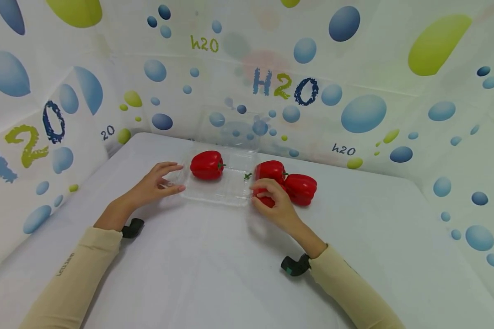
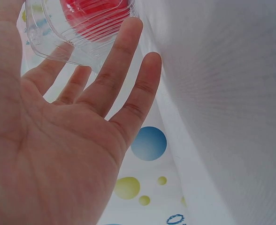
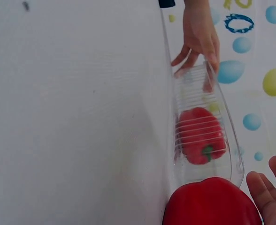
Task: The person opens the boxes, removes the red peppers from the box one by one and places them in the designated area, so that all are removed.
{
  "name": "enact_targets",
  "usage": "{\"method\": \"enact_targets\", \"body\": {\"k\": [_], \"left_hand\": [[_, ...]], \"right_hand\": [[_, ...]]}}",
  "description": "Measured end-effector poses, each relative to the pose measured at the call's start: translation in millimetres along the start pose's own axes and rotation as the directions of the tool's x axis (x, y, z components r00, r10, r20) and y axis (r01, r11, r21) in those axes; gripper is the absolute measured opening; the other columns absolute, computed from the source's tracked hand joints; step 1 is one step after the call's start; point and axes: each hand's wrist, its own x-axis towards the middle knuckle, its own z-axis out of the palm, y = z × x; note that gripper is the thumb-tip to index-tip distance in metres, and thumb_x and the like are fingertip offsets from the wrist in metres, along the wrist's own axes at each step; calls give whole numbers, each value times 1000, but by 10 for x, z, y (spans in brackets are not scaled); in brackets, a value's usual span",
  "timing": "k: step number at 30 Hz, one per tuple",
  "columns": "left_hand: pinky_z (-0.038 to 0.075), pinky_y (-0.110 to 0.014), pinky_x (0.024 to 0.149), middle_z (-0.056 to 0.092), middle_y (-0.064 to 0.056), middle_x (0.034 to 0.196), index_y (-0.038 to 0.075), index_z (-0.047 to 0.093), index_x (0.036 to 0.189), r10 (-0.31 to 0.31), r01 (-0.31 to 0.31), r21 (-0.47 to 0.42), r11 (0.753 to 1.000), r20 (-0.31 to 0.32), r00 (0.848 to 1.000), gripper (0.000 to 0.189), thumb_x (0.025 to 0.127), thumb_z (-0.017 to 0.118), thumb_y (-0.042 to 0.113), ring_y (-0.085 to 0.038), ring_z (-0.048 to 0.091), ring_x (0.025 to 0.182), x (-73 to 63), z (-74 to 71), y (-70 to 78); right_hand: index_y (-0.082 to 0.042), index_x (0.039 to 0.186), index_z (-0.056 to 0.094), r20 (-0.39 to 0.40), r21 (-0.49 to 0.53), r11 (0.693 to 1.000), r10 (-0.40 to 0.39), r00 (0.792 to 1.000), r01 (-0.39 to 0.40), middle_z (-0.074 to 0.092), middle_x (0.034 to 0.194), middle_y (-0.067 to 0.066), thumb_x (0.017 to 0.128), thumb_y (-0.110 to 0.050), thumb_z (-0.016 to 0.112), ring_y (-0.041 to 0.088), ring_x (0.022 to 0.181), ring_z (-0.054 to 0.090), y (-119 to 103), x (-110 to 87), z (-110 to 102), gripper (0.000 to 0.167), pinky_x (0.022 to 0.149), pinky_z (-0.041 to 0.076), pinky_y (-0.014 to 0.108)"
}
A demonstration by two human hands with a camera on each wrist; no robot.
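A clear plastic clamshell container (image 1: 214, 200) lies with its lid raised at the back. One red bell pepper (image 1: 206, 165) is inside it, on the left. My left hand (image 1: 158, 185) is at the container's left end, its fingers spread and touching or very near the wall; the left wrist view shows the palm (image 2: 67, 136) with fingers fairly straight. By the container's right end my right hand (image 1: 276, 205) has its fingers loosely bent, with nothing visibly held. Beside and partly behind it are more red bell peppers (image 1: 301, 189), one mostly hidden by the fingers.
A white cloth covers the table (image 1: 214, 274). Behind and at the sides stands a white backdrop (image 1: 238, 64) printed with blue and green drops. Another red pepper (image 3: 210, 206) fills the lower edge of the right wrist view, close to the container.
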Motion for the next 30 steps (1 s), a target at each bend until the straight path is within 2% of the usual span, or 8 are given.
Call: {"method": "enact_targets", "body": {"k": [6,15,18,23,30], "left_hand": [[49,-54,95,20,-21,154,10,36,150,1,-1,3,1000,-2,1000,71,92,68,35,-41,57,112,1,20,2],[49,-53,96,20,-19,154,9,36,149,8,-8,4,1000,-4,1000,71,92,68,34,-41,57,112,14,31,11],[49,-53,96,20,-19,154,10,36,149,6,-6,-1,1000,-1,1000,70,92,69,33,-41,57,113,7,23,21],[49,-53,97,19,-20,155,11,36,150,0,0,-4,1000,3,1000,70,92,68,33,-41,56,114,-10,19,25],[48,-53,98,19,-19,155,11,37,150,-9,9,-2,1000,-4,1000,70,92,68,33,-41,56,114,-31,4,33]], "right_hand": [[1,117,61,20,-11,1000,-21,1000,21,56,126,17,83,3,71,39,114,55,33,36,52,35,94,52,47],[-1,116,61,35,-39,999,-30,999,31,57,125,16,85,0,69,37,112,55,31,90,131,32,94,52,46],[0,117,60,39,-30,999,-28,999,29,56,125,16,86,-1,69,41,110,55,38,111,156,32,94,53,46],[0,118,59,30,0,999,-33,999,33,56,124,17,85,1,68,42,113,54,39,140,194,34,92,53,46],[0,119,58,24,-7,999,-52,998,53,57,123,16,85,0,69,31,114,55,23,192,233,36,92,54,44]]}}
